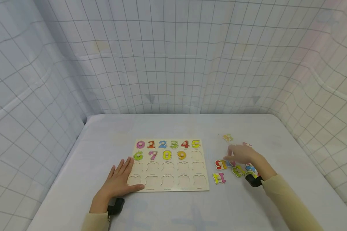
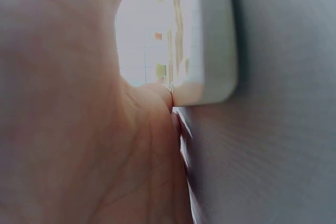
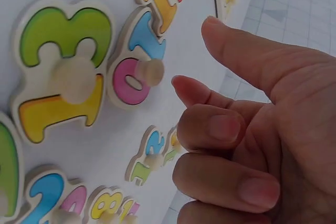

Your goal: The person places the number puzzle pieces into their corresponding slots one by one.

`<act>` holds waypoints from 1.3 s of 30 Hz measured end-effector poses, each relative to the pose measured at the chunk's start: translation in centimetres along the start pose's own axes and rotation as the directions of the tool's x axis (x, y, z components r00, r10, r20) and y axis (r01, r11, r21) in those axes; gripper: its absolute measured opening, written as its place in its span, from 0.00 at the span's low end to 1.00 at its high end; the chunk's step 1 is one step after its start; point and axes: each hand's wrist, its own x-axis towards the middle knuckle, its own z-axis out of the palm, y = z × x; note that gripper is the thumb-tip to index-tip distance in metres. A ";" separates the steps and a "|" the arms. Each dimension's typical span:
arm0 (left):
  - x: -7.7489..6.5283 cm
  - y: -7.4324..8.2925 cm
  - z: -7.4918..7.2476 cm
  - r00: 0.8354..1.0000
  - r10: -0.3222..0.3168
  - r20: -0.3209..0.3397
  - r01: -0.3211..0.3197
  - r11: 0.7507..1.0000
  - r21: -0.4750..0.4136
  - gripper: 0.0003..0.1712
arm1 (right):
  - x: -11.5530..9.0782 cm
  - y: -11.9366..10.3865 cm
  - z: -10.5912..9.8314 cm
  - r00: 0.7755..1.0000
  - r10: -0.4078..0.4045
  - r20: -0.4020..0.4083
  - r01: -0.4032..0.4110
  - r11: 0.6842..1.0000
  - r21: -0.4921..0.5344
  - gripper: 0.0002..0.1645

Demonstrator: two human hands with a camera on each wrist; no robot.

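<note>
My left hand (image 1: 118, 179) lies spread over the left edge of a wooden number puzzle board (image 1: 174, 173), thumb along its lower left corner. Number pieces 0 to 9 fill the board's upper slots. My right hand (image 1: 243, 154) hovers over loose knobbed pieces at the right, holding nothing. In the right wrist view its thumb and index finger stand apart, the other fingers loosely curled. Nearest the fingertips is a pink-and-blue 10 piece (image 3: 129, 86); a green-and-yellow 13 piece (image 3: 63, 30) lies beside it. The left wrist view shows mostly palm and the board's edge.
A pink-and-yellow 11 piece (image 1: 219, 178) and a red-and-orange piece (image 1: 220, 165) lie right of the board. Farther back is a yellowish piece (image 1: 227, 137). A blue-and-green 12 piece (image 3: 140, 171) lies among several others. Checked curtains (image 1: 176, 64) enclose the white table (image 1: 104, 128).
</note>
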 end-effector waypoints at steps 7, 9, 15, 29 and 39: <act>0.0 0.1 0.0 1.000 0.001 0.003 -0.001 1.000 -0.003 0.67 | -0.3 0.9 0.8 0.998 0.022 0.062 -0.022 1.000 0.002 0.14; 0.0 0.0 0.0 1.000 -0.002 0.006 0.002 1.000 -0.001 0.67 | -0.4 1.0 1.0 0.999 0.007 0.052 -0.007 1.000 0.003 0.13; -0.2 0.2 0.0 1.000 0.014 -0.012 -0.014 1.000 -0.020 0.67 | -0.6 1.1 0.9 0.998 -0.049 0.029 0.048 0.999 0.014 0.12; -0.3 0.1 -0.1 0.999 0.032 -0.029 -0.033 0.999 -0.033 0.66 | 2.3 -3.2 0.9 0.978 -0.181 -0.102 0.180 0.983 -0.023 0.14; -0.3 0.2 -0.1 1.000 -0.002 0.016 0.003 1.000 -0.014 0.68 | 5.1 -7.0 1.9 0.960 -0.267 -0.085 0.262 0.963 -0.067 0.15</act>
